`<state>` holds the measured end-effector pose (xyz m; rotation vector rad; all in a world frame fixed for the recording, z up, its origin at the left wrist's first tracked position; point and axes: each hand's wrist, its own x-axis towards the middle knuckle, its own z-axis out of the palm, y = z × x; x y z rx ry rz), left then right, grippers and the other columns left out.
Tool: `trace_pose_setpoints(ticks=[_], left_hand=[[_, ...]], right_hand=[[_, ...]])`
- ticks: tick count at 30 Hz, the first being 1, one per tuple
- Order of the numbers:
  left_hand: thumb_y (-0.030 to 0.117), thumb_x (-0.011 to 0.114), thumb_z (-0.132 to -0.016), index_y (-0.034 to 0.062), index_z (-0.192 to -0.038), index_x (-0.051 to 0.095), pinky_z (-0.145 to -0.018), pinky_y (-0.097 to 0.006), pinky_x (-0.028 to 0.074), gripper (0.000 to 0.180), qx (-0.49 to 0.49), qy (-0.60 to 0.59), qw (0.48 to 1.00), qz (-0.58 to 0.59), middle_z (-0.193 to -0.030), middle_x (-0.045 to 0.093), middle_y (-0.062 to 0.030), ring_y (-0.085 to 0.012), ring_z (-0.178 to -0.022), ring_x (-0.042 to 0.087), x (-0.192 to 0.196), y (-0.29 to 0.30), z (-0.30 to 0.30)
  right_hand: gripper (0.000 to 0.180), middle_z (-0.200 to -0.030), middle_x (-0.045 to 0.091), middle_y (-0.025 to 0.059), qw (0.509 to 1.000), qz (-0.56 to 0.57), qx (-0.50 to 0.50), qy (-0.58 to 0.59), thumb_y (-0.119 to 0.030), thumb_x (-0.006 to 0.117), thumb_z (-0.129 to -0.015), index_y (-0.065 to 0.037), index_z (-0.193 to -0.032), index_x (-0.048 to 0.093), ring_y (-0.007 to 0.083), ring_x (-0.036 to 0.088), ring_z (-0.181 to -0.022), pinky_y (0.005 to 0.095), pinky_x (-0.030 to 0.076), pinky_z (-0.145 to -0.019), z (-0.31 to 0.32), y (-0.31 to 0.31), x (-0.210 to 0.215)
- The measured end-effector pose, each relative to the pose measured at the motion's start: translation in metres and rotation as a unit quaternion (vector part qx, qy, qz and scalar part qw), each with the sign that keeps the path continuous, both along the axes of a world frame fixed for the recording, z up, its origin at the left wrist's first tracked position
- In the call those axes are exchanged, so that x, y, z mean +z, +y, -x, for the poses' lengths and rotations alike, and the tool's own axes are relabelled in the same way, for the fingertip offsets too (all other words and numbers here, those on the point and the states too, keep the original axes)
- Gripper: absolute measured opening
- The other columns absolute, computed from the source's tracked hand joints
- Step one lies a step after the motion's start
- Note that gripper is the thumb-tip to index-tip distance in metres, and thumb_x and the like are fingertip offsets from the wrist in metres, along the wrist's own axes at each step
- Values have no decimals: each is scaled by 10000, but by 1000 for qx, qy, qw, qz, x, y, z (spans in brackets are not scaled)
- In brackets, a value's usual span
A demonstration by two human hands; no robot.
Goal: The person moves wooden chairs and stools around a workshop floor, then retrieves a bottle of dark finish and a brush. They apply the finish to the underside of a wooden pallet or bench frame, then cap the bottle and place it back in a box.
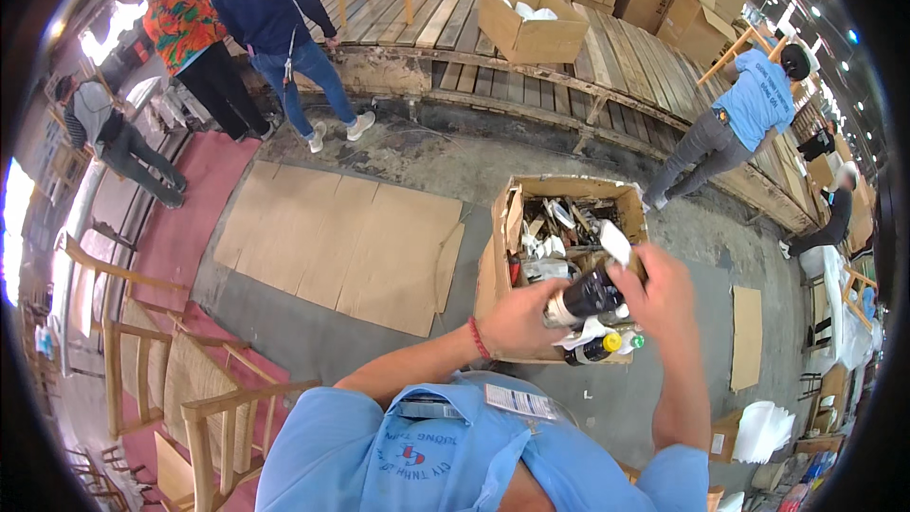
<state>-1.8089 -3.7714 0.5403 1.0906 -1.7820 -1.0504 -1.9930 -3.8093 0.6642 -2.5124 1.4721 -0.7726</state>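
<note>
A dark bottle with a pale lower end lies tilted between my hands, above a cardboard box. My left hand grips its lower end. Around its upper end are the closed fingers of my right hand. A white piece, perhaps paper or cloth, sticks up beside my right fingers; whether I hold it I cannot tell. Just under the bottle is a crumpled white sheet. Near it lie a dark bottle with a yellow cap and a container with a green cap.
The cardboard box holds jumbled dark and white scraps. Flat cardboard covers floor at the left, near wooden chairs. Beyond runs a raised slatted platform bearing an open carton. Several people stand around, one in light blue at right.
</note>
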Motion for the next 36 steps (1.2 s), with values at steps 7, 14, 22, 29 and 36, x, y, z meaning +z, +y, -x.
trace_pose_setpoints(ticks=[7, 14, 22, 29, 36], left_hand=[[274, 780, -719, -3, -1270, 464, -831, -377, 509, 692, 5, 8, 997, -74, -1040, 647, -167, -254, -949, 646, -18, 4, -50], [454, 628, -887, 102, -1321, 443, -764, -298, 531, 588, 33, 575, 790, -209, -1215, 537, -52, -135, -1053, 552, -59, 48, -81], [298, 632, -914, 52, -1208, 465, -782, -269, 472, 418, 481, 175, 820, 258, -1062, 543, -47, -136, -923, 541, -57, 61, -121], [279, 501, -968, 15, -1039, 585, -759, -281, 486, 286, 482, 495, 723, -21, -899, 600, -39, -112, -830, 566, -67, 62, -115], [415, 431, -972, 81, -1043, 603, -592, -371, 552, 383, 362, 657, 633, -190, -881, 654, -52, -168, -750, 641, -85, 70, -122]], right_hand=[[381, -631, 579, 223, 998, -45, 30, 42, -360, 642, -812, -1, -696, 585, 432, 579, -645, 472, 433, -564, -50, -42, -8], [384, -557, 442, 130, 984, -74, 124, -101, -277, 518, -908, 69, -742, 515, 203, 396, -524, 380, 328, -520, -96, -64, -15], [408, -608, 453, 76, 945, -250, 140, -158, -309, 524, -932, 45, -729, 509, 160, 389, -571, 357, 328, -544, -162, -98, -64], [407, -580, 379, 31, 949, -90, 264, -150, -264, 521, -947, 43, -688, 454, 113, 321, -529, 341, 247, -477, -196, -78, -59], [242, -529, 421, 111, 912, -41, 390, -116, -156, 630, -762, 6, -654, 485, 199, 397, -461, 366, 314, -454, -203, -41, -33]])
